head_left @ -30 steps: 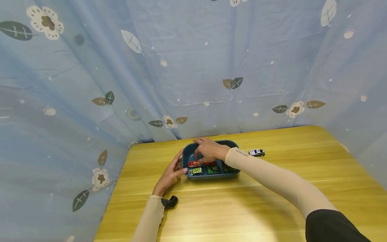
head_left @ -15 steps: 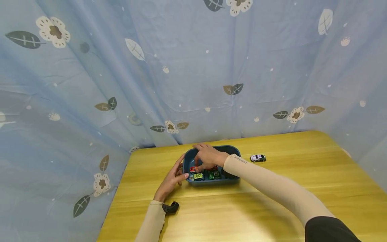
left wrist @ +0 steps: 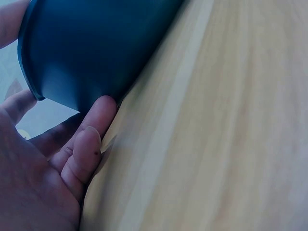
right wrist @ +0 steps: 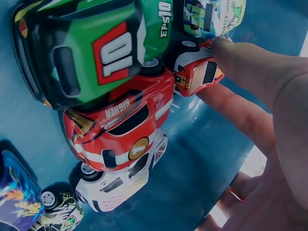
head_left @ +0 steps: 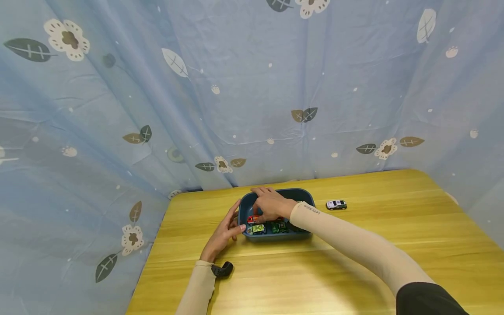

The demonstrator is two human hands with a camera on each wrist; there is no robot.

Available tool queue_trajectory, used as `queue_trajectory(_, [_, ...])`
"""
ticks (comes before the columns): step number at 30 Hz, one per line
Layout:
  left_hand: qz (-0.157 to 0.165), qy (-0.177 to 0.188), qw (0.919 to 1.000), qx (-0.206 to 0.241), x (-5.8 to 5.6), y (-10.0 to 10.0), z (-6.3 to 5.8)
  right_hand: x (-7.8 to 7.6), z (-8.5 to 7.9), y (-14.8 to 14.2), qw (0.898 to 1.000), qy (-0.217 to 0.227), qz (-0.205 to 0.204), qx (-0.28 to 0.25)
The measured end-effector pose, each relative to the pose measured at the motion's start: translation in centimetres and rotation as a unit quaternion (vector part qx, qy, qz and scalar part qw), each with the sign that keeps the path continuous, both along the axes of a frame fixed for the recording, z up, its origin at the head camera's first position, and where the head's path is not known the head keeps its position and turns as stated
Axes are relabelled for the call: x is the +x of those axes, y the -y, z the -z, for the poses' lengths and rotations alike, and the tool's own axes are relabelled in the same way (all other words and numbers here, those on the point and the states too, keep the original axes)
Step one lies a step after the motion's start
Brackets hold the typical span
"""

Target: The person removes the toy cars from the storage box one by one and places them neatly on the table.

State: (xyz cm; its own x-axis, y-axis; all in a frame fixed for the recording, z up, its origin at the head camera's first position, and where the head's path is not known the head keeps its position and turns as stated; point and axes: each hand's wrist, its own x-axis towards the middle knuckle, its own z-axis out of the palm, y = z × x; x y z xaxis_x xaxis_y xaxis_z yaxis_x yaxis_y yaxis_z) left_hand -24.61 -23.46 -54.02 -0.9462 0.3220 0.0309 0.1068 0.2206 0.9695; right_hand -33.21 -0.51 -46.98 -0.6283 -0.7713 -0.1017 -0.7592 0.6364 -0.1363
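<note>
My left hand (head_left: 222,236) holds the left end of a dark blue box (head_left: 275,238), thumb at the rim and fingers along the outer wall. In the left wrist view, the fingertips lie low against the box wall (left wrist: 96,53), close to the tabletop. My right hand (head_left: 271,205) reaches down inside and pinches a small red-orange toy car (right wrist: 199,72) between thumb and index finger. Beside that car lie a yellow-green toy car (head_left: 257,229) and a green one marked 10 (right wrist: 91,57). A red toy car (right wrist: 130,125) and a white one (right wrist: 115,187) sit alongside.
More toy cars, one blue-purple (right wrist: 19,192), lie elsewhere in the box. A white-and-dark toy car (head_left: 336,204) stands on the wooden table (head_left: 275,280) to the right of it. A blue patterned curtain (head_left: 252,96) hangs behind the table.
The whole scene sits slightly lower in the head view than a second ago. Both hands keep their places at the box, the right one still at the red-orange toy car.
</note>
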Motion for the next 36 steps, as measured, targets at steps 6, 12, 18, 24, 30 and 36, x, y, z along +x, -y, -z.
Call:
queue_trajectory(6, [-0.001, -0.002, 1.0000, -0.002, 0.06, 0.12, -0.09, 0.10, 0.06, 0.10, 1.000, -0.006, 0.002, -0.006])
queue_trajectory(12, [0.004, -0.001, 1.0000, -0.002, 0.23, 0.16, -0.04, 0.32, 0.23, 0.27, 1.000, -0.006, 0.010, 0.002])
queue_trajectory(18, [0.003, -0.001, 1.0000, -0.001, 0.36, 0.24, 0.03, 0.47, 0.28, 0.38, 1.000, -0.011, 0.011, 0.007])
queue_trajectory(24, [-0.001, 0.004, 1.0000, 0.000, 0.29, 0.19, 0.06, 0.57, 0.08, 0.42, 1.000, -0.013, 0.015, 0.010])
queue_trajectory(30, [0.000, 0.005, 1.0000, -0.001, 0.14, 0.18, 0.03, 0.43, 0.19, 0.44, 1.000, -0.015, 0.016, 0.016])
queue_trajectory(36, [-0.001, 0.003, 1.0000, -0.005, -0.04, 0.16, 0.03, 0.11, 0.40, 0.36, 1.000, -0.013, 0.012, 0.013])
